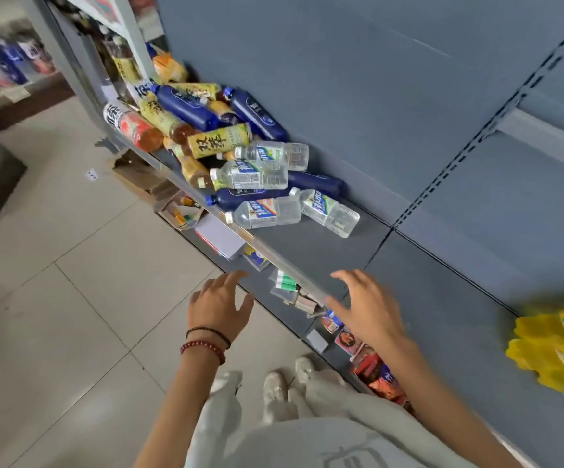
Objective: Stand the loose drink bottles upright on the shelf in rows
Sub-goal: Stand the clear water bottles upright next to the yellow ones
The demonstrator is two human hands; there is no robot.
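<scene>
Grey shelf (321,255) lay bare on its near stretch, while the loose bottles (226,143) sat heaped on their sides toward its far end. Left hand (220,305) and right hand (365,302) hovered at the front edge, each grip wide and empty. Best, I judged, to take the nearest clear bottle (263,212) round its body and stand it at the rear, starting a row.

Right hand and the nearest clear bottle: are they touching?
Apart. The head view shows bare grey shelf between the right hand and the nearest clear bottle lying in the pile.
</scene>
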